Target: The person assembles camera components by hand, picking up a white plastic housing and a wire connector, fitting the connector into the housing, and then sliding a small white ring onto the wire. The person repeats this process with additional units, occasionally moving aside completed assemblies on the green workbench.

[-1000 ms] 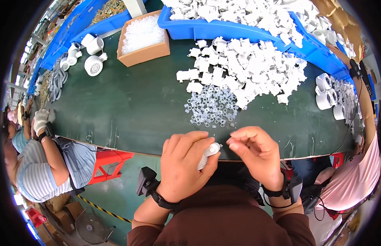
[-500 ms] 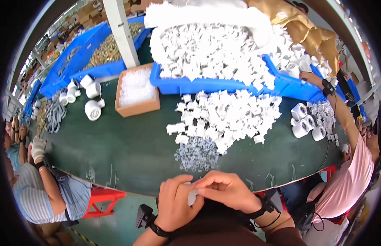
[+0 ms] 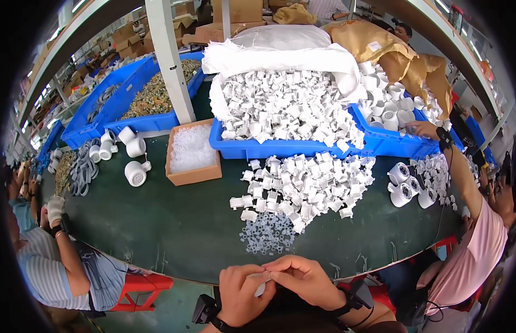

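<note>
At the near table edge, my left hand (image 3: pixel 241 293) is closed around a small white plastic part (image 3: pixel 261 288), which shows only partly between the fingers. My right hand (image 3: pixel 309 282) meets it, thumb and forefinger pinched together at the part's upper end. Whatever sits in that pinch is too small and covered to make out. Just beyond the hands lies a pile of small grey rings (image 3: pixel 267 233). Behind the rings spreads a heap of white plastic fittings (image 3: pixel 308 186), similar in colour to the held part.
A blue bin (image 3: pixel 280 150) with a white sack (image 3: pixel 280 53) and many white fittings stands behind. Left of it are a cardboard box (image 3: pixel 194 176) of clear pieces and white round housings (image 3: pixel 137 173). Co-workers sit at both sides; one person's arm (image 3: pixel 463 172) reaches into the right bin.
The view has tilted up, so the table and bins sit lower in the picture. My hands stay together, and less of the white part shows between them.
</note>
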A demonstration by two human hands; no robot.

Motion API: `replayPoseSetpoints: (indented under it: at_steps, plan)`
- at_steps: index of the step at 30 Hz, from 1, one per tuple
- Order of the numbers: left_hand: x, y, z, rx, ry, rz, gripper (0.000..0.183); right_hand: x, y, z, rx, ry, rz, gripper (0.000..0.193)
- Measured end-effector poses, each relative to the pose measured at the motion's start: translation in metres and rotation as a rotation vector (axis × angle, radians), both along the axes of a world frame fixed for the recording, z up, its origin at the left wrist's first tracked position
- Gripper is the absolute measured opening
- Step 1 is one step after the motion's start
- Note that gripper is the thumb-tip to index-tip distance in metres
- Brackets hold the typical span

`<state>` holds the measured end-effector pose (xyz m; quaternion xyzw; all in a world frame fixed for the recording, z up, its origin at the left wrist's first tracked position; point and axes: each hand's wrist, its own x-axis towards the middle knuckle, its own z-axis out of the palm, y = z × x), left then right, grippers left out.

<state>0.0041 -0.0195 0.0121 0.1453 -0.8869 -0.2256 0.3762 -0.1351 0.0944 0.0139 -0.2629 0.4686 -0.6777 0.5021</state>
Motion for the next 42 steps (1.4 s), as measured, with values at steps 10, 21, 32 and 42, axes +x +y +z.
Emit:
replayPoseSetpoints:
  at_steps: [10,21,32,42]
  plan:
    - [0.01,-0.01,0.005,0.029,-0.075,-0.084,0.039,0.01,-0.001,-0.002,0.017,0.22,-0.019,0.016]
    - [0.036,-0.06,-0.015,-0.219,-0.112,0.702,0.078,-0.18,0.078,0.024,0.372,1.633,-0.96,0.033]
    - [0.025,-0.043,-0.021,0.022,-0.17,0.592,0.073,-0.317,0.144,0.008,0.797,1.543,-0.74,0.056]
    - [0.021,-0.042,-0.017,0.022,-0.21,0.584,0.073,-0.196,0.12,0.046,0.616,1.372,-0.489,0.064]
